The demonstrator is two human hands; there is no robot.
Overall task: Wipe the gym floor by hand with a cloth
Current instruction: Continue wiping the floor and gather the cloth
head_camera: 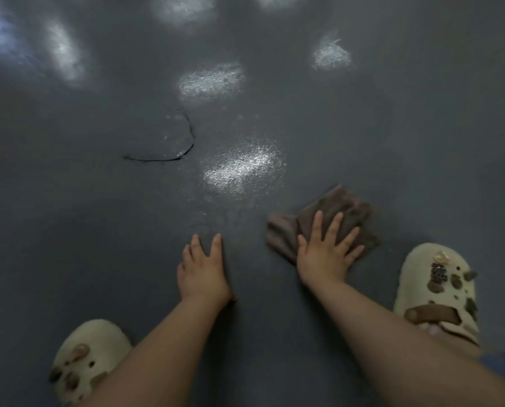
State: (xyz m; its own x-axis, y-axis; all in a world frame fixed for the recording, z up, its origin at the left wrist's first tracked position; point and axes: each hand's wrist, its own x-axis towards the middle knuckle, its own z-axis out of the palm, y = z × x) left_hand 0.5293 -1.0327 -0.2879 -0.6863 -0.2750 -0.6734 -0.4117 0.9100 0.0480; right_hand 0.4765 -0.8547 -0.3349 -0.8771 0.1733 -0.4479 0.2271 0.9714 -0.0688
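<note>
The right hand (326,254) was down flat, fingers spread and straight, pressing the brown cloth (327,221) onto the dark gym floor (98,215) at about four o'clock in view; nothing was gripped, only pushed; the left hand (202,273) lay open too, palm on bare floor near six o'clock, propping the body; the cloth looked bunched at its nine o'clock edge, so a hard stroke could have rolled it up under the palm and left streaks; at ten o'clock a curved crack (172,142) lifted the surface, and a snagged cloth corner there might have torn it wider; the shiny patch (242,168) at twelve o'clock suggested wetness, and a bracing palm or a cream slipper (438,292) could have slid on it.
</note>
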